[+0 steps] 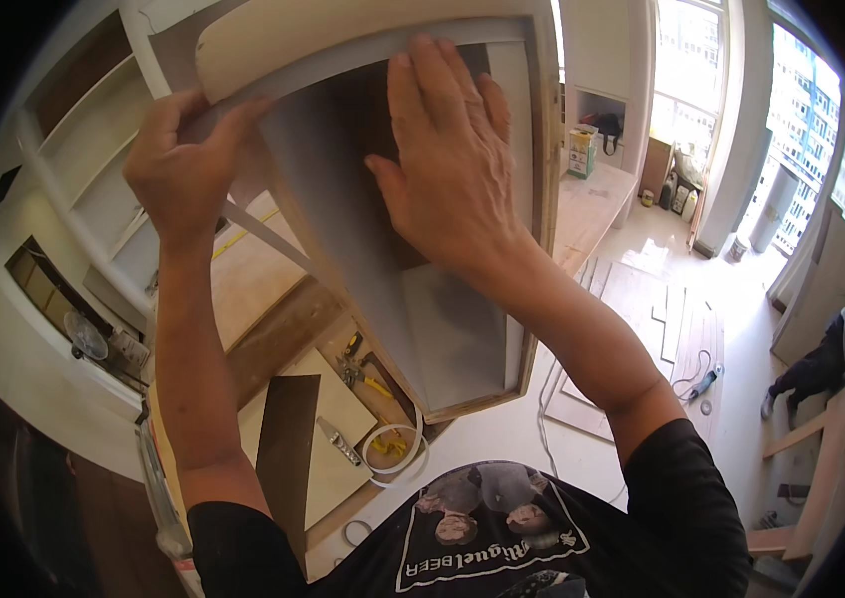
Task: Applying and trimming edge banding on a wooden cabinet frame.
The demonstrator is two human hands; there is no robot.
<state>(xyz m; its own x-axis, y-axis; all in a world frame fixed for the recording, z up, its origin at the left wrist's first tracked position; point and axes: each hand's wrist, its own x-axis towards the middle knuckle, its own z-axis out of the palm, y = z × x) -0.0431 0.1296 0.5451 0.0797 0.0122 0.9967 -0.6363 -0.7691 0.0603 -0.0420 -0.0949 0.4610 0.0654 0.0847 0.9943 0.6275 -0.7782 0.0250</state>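
Note:
A wooden box (442, 399) with a white inner lining and a dark panel inside stands tilted before me, its open side facing me. Along its top edge runs a pale edging strip (318, 72). At the upper left corner my left hand (183, 164) is closed, thumb and fingers pinching the strip at the edge. A loose pale length (273, 237) hangs below that hand and passes behind the box. My right hand (457, 149) lies flat, fingers extended, with its fingertips against the strip at the top edge; the palm covers part of the dark panel.
Below the box, a workbench holds a dark board (286, 448), a coil of white strip (392, 450), pliers (367, 379) and a cutter knife (339, 442). Wooden boards (632, 329) and a corded power tool (706, 382) lie on the floor at right. Another person's leg (811, 369) shows far right.

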